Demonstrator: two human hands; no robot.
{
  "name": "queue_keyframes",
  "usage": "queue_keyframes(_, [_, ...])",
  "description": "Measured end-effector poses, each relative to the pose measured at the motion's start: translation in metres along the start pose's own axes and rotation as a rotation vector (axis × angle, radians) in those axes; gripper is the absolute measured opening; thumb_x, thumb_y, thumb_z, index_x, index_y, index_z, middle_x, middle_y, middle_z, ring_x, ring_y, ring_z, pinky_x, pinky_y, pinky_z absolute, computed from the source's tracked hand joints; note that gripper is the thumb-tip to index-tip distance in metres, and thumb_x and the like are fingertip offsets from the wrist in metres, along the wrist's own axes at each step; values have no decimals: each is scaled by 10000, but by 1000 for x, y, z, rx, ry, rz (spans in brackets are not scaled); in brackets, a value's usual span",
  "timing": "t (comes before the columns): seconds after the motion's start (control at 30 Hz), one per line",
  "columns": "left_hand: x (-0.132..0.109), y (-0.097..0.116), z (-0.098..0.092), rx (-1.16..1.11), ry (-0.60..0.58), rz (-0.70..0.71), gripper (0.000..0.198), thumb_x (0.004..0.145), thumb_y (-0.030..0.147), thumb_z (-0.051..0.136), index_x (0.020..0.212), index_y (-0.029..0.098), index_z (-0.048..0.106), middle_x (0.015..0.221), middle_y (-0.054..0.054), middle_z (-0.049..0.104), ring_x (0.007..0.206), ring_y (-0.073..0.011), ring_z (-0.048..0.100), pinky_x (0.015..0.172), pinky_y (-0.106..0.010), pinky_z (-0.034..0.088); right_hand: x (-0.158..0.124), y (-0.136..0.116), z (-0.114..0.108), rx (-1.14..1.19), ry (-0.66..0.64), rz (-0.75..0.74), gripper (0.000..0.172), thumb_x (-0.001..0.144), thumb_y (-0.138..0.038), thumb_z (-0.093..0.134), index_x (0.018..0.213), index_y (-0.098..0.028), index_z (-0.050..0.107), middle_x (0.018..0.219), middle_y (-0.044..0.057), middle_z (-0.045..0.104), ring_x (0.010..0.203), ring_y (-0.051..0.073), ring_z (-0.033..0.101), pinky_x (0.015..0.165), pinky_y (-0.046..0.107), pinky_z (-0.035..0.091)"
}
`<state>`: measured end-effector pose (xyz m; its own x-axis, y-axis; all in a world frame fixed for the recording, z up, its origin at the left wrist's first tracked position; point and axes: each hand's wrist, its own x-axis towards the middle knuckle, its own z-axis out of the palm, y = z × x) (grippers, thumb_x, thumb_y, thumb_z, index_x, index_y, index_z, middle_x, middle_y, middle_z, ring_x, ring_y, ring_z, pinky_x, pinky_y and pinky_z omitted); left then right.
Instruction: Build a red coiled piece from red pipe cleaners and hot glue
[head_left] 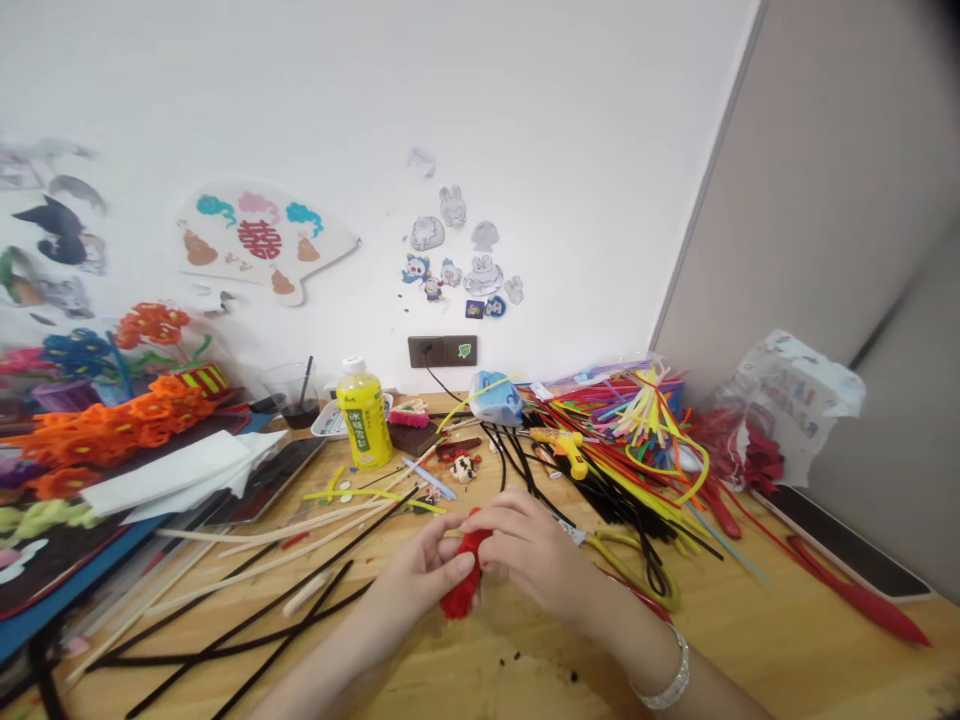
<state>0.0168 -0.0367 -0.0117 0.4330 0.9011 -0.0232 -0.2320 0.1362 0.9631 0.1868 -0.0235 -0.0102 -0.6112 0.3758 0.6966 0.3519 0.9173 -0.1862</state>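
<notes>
Head view, single moment, observed from beside the worktop [750, 640].

Hands: both are at the near middle of the wooden surface, brought together on a red pipe-cleaner piece [461, 588]. The left hand [424, 570] has its grip clenched on the piece from the left, thumb and fingertips pressed into the fuzzy side. The right hand [536, 555] has its grip clenched over the upper end, fingers curled across the top. A silver bracelet [667, 682] sits on that wrist.

Position of the piece: it is between the two hands, with its lower end showing below the left thumb. Whether it touches the wood cannot be told.

Surroundings:
- Black pipe cleaners [262, 620] and pale sticks lie fanned out to the left of the hands.
- A tangled pile of coloured pipe cleaners [637, 430] lies behind and to the right.
- A yellow glue gun [568, 447] lies at the near edge of that pile.
- A green-handled tool [637, 560] lies just beside the right hand.
- A yellow drink bottle [363, 415] stands upright farther back.
- A plastic cup [294, 395] of dark liquid stands to the left of the bottle.
- Orange pipe-cleaner flowers [127, 420] are heaped at the far left.
- A white printed bag [795, 395] leans at the right wall.
</notes>
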Motion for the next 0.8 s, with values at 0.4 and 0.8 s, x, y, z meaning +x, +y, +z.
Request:
queue_keyframes(0.4, [0,-13,5,210,95,-49,389,689,533,608,630,149,593,555,23,578,357,-54,379,371,-185,287,-11,8,24,-161,57,139,228,918,-200,393,808,-183,592,848,62,613,795,192,460,709,341,405])
queue_keyframes(0.8, [-4,-2,1,657,117,135,86,693,265,600,677,185,627,522,44,532,443,-118,423,432,-206,338,-6,-4,9,205,70,196,126,886,-236,486,796,-207,571,833,23,596,840,169,495,782,332,403])
